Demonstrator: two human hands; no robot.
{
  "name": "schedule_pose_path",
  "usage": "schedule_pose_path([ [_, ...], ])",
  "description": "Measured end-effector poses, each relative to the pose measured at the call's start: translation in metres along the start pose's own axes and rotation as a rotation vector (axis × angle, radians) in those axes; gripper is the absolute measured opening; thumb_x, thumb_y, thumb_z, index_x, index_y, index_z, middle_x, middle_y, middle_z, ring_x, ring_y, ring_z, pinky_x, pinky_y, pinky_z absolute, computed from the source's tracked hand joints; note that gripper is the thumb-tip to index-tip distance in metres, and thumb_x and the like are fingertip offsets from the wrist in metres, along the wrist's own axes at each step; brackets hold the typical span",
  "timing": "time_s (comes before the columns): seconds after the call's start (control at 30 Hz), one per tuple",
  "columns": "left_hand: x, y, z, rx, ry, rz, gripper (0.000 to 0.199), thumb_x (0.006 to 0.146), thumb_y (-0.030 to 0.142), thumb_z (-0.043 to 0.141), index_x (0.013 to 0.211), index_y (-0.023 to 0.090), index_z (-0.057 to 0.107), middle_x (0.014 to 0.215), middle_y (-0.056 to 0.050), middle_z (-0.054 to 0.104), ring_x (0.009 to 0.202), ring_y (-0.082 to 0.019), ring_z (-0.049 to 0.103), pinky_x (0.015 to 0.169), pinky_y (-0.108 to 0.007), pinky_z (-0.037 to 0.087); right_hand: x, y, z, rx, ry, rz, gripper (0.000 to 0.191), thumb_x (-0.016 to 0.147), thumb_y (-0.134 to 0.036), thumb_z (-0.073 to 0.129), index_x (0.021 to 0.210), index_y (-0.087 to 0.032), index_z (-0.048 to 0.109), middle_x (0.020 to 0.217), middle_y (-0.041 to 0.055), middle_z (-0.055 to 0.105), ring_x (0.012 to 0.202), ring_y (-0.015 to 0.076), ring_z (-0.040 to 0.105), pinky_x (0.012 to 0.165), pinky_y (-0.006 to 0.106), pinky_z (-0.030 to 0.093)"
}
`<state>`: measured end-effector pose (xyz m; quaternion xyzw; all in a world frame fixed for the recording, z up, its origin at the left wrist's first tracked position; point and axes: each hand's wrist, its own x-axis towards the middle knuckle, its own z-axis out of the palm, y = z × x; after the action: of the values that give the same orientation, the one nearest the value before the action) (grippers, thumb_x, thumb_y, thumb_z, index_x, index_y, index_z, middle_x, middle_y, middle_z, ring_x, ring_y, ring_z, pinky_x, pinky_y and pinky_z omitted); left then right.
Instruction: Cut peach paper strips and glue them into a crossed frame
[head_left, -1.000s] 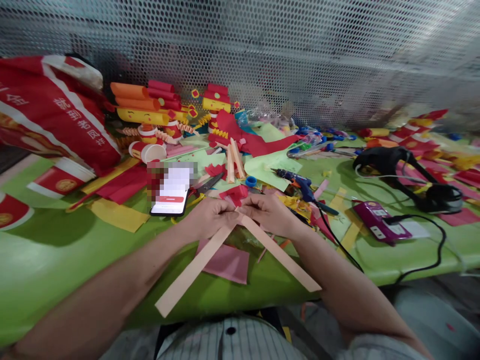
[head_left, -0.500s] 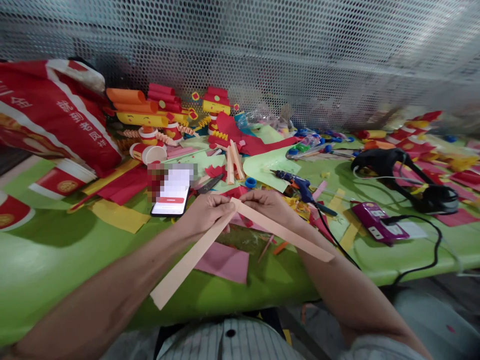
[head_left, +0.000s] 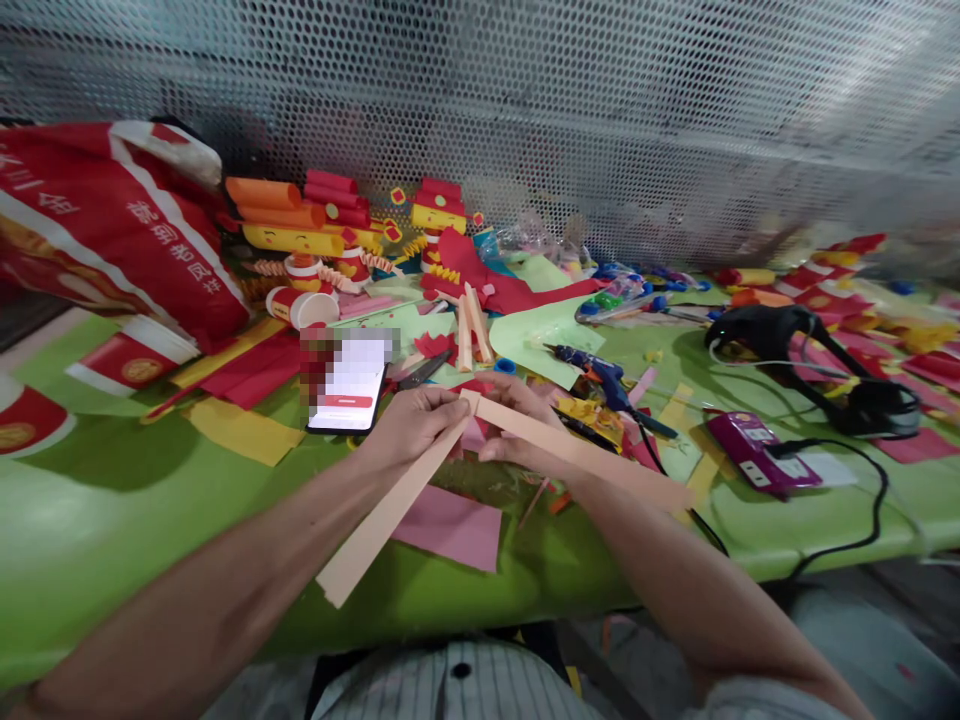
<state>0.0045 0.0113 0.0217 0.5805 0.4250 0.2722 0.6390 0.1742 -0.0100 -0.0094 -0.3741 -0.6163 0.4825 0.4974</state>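
Observation:
Two long peach paper strips [head_left: 394, 515] meet at a small folded corner, spreading toward me like an upside-down V. My left hand [head_left: 420, 425] is closed, pinching that corner between thumb and fingers. Behind the right-hand strip, my right hand [head_left: 525, 420] has its fingers curled around the strip close to the corner; part of the hand is hidden by the paper. The free end of this strip lies over my right forearm and looks blurred. Under my hands a pink paper sheet [head_left: 450, 528] rests on the green tabletop [head_left: 225, 540].
A lit phone [head_left: 345, 395] lies left of my hands, with scissors [head_left: 425, 370] beyond. To the right are a blue glue gun [head_left: 600, 370], a purple power socket [head_left: 757, 452] with cables and a black headset [head_left: 810, 365]. Paper cups [head_left: 135, 357] and paper figures [head_left: 289, 238] stand left.
My right hand has shifted slightly, its lower fingers now showing beneath the strip. The right strip's free end has swung outward along my forearm. My left hand keeps its pinch.

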Motion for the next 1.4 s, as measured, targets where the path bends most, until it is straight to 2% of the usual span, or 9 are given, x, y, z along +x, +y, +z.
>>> schedule_pose_path([
  [0.13,-0.002,0.004,0.003,0.042,0.012,-0.003,0.025,0.077,0.037,0.056,0.064,0.015,0.057,0.042,0.003,0.052,0.035,-0.007,0.044,0.037,-0.018,0.029,-0.003,-0.003,0.006,0.054,0.109,0.070,0.029,0.072,-0.038,0.065,0.093,-0.021,0.056,0.059,-0.0049,0.055,0.045,0.0076,0.049,0.043,0.022,0.041],
  [0.2,-0.003,0.006,0.004,0.076,0.023,-0.003,0.024,0.076,0.035,0.055,0.063,0.015,0.057,0.042,0.003,0.052,0.036,-0.008,0.045,0.037,-0.018,0.030,-0.003,-0.007,0.008,0.119,0.121,0.093,0.023,0.074,-0.038,0.062,0.087,-0.020,0.055,0.054,-0.0058,0.054,0.042,0.0080,0.050,0.042,0.022,0.041],
  [0.6,-0.001,-0.003,0.006,0.027,0.112,0.092,0.022,0.072,0.037,0.060,0.075,0.015,0.062,0.057,0.002,0.056,0.047,-0.009,0.046,0.045,-0.021,0.037,0.000,-0.007,0.012,0.185,0.129,0.066,0.026,0.071,-0.039,0.065,0.083,-0.019,0.055,0.054,-0.0053,0.056,0.042,0.0079,0.053,0.043,0.022,0.044],
  [0.73,0.001,-0.007,0.006,0.068,0.159,0.134,0.022,0.071,0.037,0.060,0.070,0.015,0.060,0.056,0.003,0.052,0.048,-0.009,0.045,0.047,-0.021,0.036,-0.002,-0.003,0.012,0.191,0.114,0.082,0.028,0.070,-0.038,0.067,0.089,-0.021,0.055,0.064,-0.0039,0.058,0.047,0.0076,0.053,0.045,0.022,0.045],
  [0.87,0.001,-0.009,0.007,0.143,0.197,0.216,0.025,0.073,0.039,0.057,0.066,0.015,0.057,0.062,0.000,0.055,0.058,-0.012,0.049,0.052,-0.022,0.039,-0.003,-0.002,0.014,0.120,0.180,0.146,0.037,0.065,-0.039,0.071,0.094,-0.022,0.056,0.077,-0.0013,0.061,0.054,0.0076,0.053,0.048,0.022,0.045],
  [1.0,0.000,-0.009,0.010,0.256,0.214,0.276,0.025,0.076,0.038,0.055,0.065,0.015,0.057,0.062,0.001,0.055,0.061,-0.012,0.050,0.056,-0.022,0.039,-0.001,0.000,0.020,0.090,0.258,0.132,0.025,0.069,-0.041,0.067,0.081,-0.021,0.060,0.072,-0.0003,0.062,0.058,0.0096,0.055,0.053,0.023,0.047],
  [1.13,-0.001,-0.012,0.014,0.285,0.250,0.296,0.028,0.079,0.039,0.052,0.065,0.015,0.057,0.060,0.001,0.055,0.058,-0.011,0.049,0.054,-0.022,0.038,0.002,0.001,0.027,0.218,0.352,0.172,0.023,0.065,-0.039,0.069,0.074,-0.020,0.058,0.068,-0.0014,0.062,0.057,0.0098,0.054,0.051,0.023,0.046],
  [1.23,-0.001,-0.016,0.017,0.280,0.276,0.309,0.026,0.079,0.038,0.051,0.068,0.015,0.057,0.063,0.000,0.057,0.059,-0.012,0.050,0.055,-0.022,0.039,0.003,0.000,0.031,0.313,0.378,0.212,0.022,0.064,-0.036,0.068,0.071,-0.020,0.056,0.059,-0.0034,0.058,0.051,0.0089,0.051,0.047,0.022,0.043],
  [1.4,-0.002,-0.017,0.021,0.226,0.288,0.351,0.020,0.078,0.034,0.053,0.069,0.016,0.058,0.067,0.001,0.056,0.063,-0.011,0.051,0.058,-0.022,0.042,0.001,0.001,0.031,0.303,0.391,0.184,0.017,0.067,-0.033,0.066,0.069,-0.020,0.054,0.053,-0.0052,0.054,0.048,0.0082,0.047,0.045,0.021,0.040],
])
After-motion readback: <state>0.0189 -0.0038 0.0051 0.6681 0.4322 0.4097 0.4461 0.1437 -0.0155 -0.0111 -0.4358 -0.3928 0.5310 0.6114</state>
